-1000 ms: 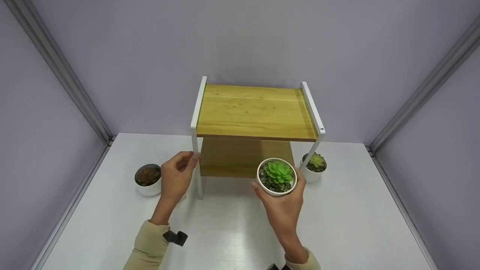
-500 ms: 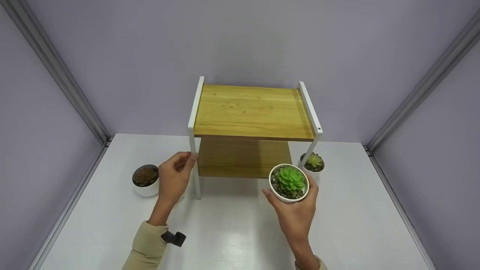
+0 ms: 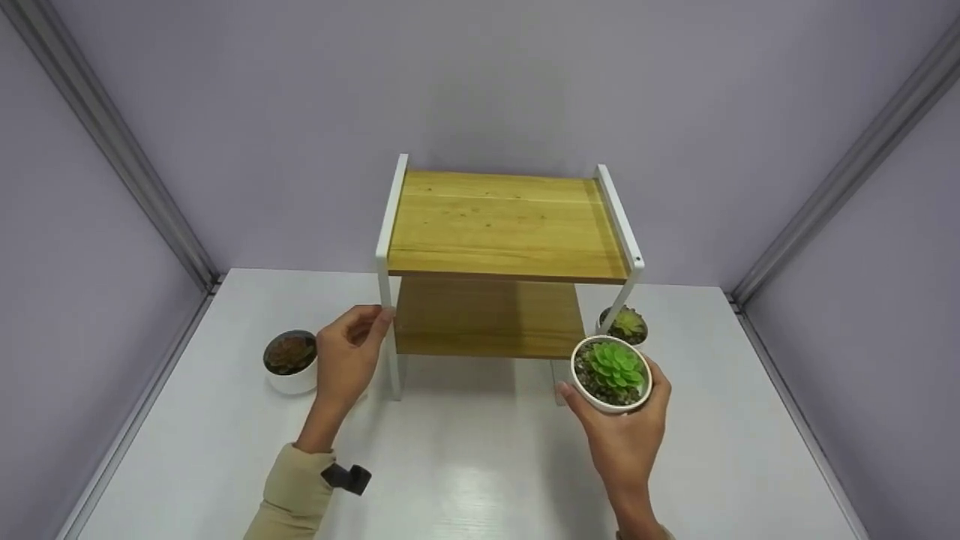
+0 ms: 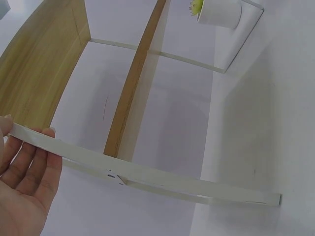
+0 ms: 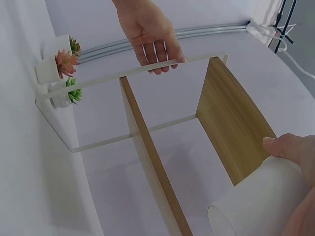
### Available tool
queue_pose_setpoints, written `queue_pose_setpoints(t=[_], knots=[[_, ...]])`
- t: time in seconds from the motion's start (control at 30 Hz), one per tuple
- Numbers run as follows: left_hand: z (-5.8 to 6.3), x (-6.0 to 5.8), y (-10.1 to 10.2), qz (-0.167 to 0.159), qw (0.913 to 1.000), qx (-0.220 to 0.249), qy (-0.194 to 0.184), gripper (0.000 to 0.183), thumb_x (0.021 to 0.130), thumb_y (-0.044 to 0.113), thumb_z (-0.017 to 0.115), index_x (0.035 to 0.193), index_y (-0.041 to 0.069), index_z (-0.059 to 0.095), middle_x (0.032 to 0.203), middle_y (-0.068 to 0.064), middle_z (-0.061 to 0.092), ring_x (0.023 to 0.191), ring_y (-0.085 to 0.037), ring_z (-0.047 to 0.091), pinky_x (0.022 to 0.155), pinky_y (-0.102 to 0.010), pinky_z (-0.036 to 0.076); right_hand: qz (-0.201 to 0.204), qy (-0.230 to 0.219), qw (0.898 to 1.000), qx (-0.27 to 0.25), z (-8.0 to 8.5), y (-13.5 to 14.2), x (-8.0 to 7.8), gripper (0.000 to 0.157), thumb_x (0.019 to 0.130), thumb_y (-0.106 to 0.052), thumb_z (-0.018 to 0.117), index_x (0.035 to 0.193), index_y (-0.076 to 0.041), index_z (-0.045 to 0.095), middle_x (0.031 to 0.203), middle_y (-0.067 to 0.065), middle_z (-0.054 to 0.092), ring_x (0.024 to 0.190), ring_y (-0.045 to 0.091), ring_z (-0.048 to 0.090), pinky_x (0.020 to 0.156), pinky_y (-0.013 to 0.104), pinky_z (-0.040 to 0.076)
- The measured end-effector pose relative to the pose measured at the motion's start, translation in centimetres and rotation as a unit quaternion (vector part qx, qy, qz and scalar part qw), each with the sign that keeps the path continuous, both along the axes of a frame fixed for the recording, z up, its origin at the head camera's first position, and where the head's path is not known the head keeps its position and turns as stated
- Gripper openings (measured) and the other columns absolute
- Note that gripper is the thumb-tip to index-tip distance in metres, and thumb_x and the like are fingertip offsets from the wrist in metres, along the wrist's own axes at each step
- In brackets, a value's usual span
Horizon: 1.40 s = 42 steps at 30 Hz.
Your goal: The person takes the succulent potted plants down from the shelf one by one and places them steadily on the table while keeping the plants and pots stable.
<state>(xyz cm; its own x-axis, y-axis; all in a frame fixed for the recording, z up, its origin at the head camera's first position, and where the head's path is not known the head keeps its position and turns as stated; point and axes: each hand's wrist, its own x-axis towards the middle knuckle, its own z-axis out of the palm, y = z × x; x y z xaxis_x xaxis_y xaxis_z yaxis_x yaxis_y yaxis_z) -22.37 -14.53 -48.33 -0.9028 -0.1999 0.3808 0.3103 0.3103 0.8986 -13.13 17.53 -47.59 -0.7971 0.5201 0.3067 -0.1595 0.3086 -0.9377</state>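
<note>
In the head view my left hand (image 3: 345,367) pinches the white front-left leg (image 3: 395,379) of a two-tier wooden shelf (image 3: 510,232). The left wrist view shows its fingers (image 4: 42,167) curled behind that white bar, with the thumb on the other side. My right hand (image 3: 626,442) grips a round white pot with a bright green succulent (image 3: 611,373), lifted in front of the shelf's right side. Thumb and fingers go around the pot. From the right wrist, the pot's white side (image 5: 263,201) shows tilted, its plant hidden.
Behind the front-right leg stands a pot with a yellow-green succulent (image 3: 628,324). Left of the shelf is a dark reddish succulent pot (image 3: 291,364); the right wrist view shows further pots there, including a green succulent (image 5: 74,92). Pale walls enclose the white table (image 3: 465,450).
My right hand has moved to the right and a little nearer to me, carrying the succulent pot. The left hand keeps its place on the shelf leg.
</note>
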Motion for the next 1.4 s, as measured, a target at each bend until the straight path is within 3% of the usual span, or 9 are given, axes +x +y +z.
queue_pose_setpoints(t=[0.3, 0.53, 0.73, 0.9, 1.07, 1.27, 1.4], knots=[[-0.1, 0.0, -0.1, -0.012, 0.9998, 0.012, 0.013, 0.022, 0.101, 0.028, 0.074, 0.106, 0.007, 0.079, 0.102, -0.018, 0.079, 0.09, -0.002, 0.073, 0.087, -0.015, 0.057, -0.017, 0.0, 1.0, -0.001, -0.8, 2.0, -0.2, 0.104, 0.069, -0.004, 0.099, 0.152, -0.001, 0.037, 0.146, 0.007, 0.052, 0.133, 0.015, 0.051, 0.097, 0.007, 0.047], [-0.1, 0.0, -0.1, -0.01, 0.9996, 0.01, 0.025, 0.02, 0.1, 0.027, 0.074, 0.105, 0.008, 0.08, 0.101, -0.019, 0.079, 0.091, -0.004, 0.074, 0.086, -0.015, 0.057, -0.023, 0.018, 0.999, 0.016, -1.8, 3.5, -0.6, 0.104, 0.068, -0.003, 0.099, 0.152, 0.001, 0.038, 0.143, 0.005, 0.052, 0.129, 0.01, 0.052, 0.096, 0.006, 0.048], [0.1, 0.0, 0.0, 0.002, 0.9999, -0.003, 0.014, 0.022, 0.101, 0.029, 0.073, 0.106, 0.009, 0.08, 0.102, -0.015, 0.08, 0.094, -0.013, 0.076, 0.087, -0.016, 0.057, -0.038, 0.007, 0.999, 0.021, -2.8, 4.8, -1.3, 0.105, 0.069, -0.004, 0.099, 0.153, 0.001, 0.037, 0.145, 0.007, 0.051, 0.132, 0.013, 0.051, 0.1, 0.008, 0.046], [0.0, -0.1, 0.1, 0.006, 0.9999, -0.003, 0.01, 0.023, 0.1, 0.03, 0.074, 0.106, 0.008, 0.08, 0.102, -0.009, 0.081, 0.097, -0.022, 0.077, 0.087, -0.018, 0.058, -0.045, -0.014, 0.999, 0.018, -3.6, 5.8, -1.9, 0.104, 0.071, -0.005, 0.097, 0.153, 0.0, 0.034, 0.148, 0.012, 0.05, 0.138, 0.022, 0.052, 0.111, 0.027, 0.049], [0.1, 0.0, 0.1, 0.008, 1.0, -0.002, 0.002, 0.024, 0.1, 0.031, 0.075, 0.106, 0.009, 0.08, 0.102, -0.007, 0.081, 0.097, -0.019, 0.077, 0.089, -0.023, 0.06, -0.042, -0.02, 0.999, 0.015, -4.6, 6.6, -2.6, 0.106, 0.072, -0.009, 0.098, 0.154, 0.002, 0.032, 0.15, 0.017, 0.048, 0.141, 0.03, 0.05, 0.115, 0.05, 0.046], [0.0, 0.0, 0.1, 0.0, 0.9999, 0.004, 0.012, 0.024, 0.099, 0.029, 0.075, 0.107, 0.007, 0.08, 0.102, -0.014, 0.081, 0.095, -0.021, 0.077, 0.088, -0.025, 0.059, -0.028, -0.012, 1.0, 0.007, -6.2, 7.5, -3.6, 0.105, 0.073, -0.008, 0.097, 0.153, 0.003, 0.031, 0.151, 0.023, 0.047, 0.142, 0.034, 0.05, 0.113, 0.056, 0.044], [-0.1, 0.1, 0.0, 0.001, 0.9999, 0.002, 0.01, 0.023, 0.1, 0.03, 0.074, 0.107, 0.009, 0.08, 0.102, -0.015, 0.081, 0.092, -0.011, 0.075, 0.087, -0.025, 0.06, -0.028, -0.035, 0.999, 0.001, -7.4, 8.0, -4.1, 0.106, 0.073, -0.013, 0.098, 0.154, 0.002, 0.03, 0.152, 0.025, 0.046, 0.143, 0.038, 0.048, 0.115, 0.059, 0.043]])
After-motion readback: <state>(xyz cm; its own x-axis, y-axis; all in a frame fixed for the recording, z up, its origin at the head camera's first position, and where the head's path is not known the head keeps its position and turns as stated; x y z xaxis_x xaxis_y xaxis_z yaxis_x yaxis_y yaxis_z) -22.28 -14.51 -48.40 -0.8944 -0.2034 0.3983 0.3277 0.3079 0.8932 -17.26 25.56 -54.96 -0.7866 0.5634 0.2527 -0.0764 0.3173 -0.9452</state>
